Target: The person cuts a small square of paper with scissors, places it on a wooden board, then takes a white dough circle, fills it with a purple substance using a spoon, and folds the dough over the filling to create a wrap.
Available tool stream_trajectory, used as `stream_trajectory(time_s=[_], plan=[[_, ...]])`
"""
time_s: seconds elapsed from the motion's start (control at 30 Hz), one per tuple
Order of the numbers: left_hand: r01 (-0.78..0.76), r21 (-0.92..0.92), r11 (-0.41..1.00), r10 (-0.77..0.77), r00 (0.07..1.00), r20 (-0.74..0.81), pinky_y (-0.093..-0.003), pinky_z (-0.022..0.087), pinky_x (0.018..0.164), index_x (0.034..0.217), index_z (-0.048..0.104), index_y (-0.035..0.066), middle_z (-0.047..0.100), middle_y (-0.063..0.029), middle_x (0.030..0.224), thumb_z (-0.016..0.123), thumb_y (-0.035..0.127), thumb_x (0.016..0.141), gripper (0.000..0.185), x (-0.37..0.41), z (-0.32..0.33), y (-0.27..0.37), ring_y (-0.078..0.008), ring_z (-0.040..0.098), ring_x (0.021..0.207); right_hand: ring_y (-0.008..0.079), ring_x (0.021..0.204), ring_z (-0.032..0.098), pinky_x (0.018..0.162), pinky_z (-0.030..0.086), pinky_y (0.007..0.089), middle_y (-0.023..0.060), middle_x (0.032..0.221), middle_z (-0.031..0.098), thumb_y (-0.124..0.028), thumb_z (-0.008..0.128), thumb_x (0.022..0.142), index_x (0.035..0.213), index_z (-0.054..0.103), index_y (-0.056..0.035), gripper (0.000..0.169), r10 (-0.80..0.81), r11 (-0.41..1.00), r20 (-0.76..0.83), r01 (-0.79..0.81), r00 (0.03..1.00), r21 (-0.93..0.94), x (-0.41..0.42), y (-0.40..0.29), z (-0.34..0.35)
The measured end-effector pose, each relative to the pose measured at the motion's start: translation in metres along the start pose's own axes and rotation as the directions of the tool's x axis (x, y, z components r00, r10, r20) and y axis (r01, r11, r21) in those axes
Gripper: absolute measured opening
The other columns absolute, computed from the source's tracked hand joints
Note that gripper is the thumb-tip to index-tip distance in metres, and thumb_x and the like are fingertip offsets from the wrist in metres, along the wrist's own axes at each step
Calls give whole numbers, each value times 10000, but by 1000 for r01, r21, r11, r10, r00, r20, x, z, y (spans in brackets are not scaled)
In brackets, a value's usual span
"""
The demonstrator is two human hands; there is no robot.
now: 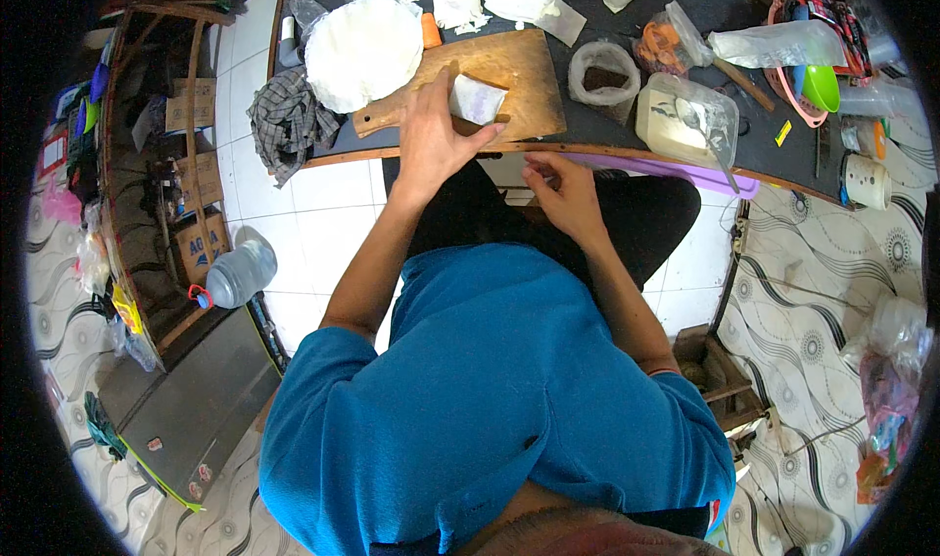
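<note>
My left hand (pixel 438 130) is over a wooden cutting board (pixel 530 64), thumb and fingers spread around the left and near sides of a small white folded packet (pixel 477 101). The packet has a faint purplish patch showing through its top. My right hand (pixel 564 189) hovers above my lap, just off the table's near edge, with loosely curled fingers; nothing shows in it, though the palm side is partly hidden. A stack of thin white round wrappers (pixel 365 53) overlaps the board's left end. Past the board lie similar white folded pieces (pixel 459 2).
An orange cap-like piece (pixel 431 30) sits by the wrappers, above a crumpled checked cloth (pixel 290 115). Rightward stand a plastic-lined tub of brown filling (pixel 604 79), a clear container (pixel 687 119) with a spoon, and a bag (pixel 668 42) of orange pieces. A water jug (pixel 241 273) lies left.
</note>
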State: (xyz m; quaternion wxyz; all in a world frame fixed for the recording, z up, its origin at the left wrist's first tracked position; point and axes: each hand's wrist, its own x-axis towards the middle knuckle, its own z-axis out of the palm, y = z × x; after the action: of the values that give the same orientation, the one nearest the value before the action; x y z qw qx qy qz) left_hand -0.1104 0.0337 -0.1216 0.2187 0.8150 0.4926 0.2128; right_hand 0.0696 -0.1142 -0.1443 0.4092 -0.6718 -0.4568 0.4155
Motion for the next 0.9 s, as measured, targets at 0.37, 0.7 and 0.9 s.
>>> stream_trajectory(time_s=[0.37,0.7,0.9], plan=[[-135,-253,958,158,985,75,-517,306,1168,1521,421,-35,539,-258,1477,863,313,772,937,5,0,-25,-412,492,1381,229,857,754,710,591,330,157,978,770,-178,741,944,1163,732,6,286,25,999,42,-23,999,-35,-1,-8,-6],[-179,-85,980,177,984,-34,-525,359,1172,1502,441,-42,460,-342,1502,842,333,831,867,-11,5,-9,-471,441,1418,225,876,751,725,598,334,164,1004,767,-158,732,945,1166,730,14,280,49,998,54,-47,997,-47,-2,-3,-5],[-218,-135,967,211,975,-64,-510,411,1128,1423,523,-28,556,-292,1398,858,326,807,785,1,15,1,-451,510,1341,225,867,748,707,594,332,162,1000,763,-150,733,934,1171,725,10,286,28,998,56,-24,998,-66,1,-8,-5]])
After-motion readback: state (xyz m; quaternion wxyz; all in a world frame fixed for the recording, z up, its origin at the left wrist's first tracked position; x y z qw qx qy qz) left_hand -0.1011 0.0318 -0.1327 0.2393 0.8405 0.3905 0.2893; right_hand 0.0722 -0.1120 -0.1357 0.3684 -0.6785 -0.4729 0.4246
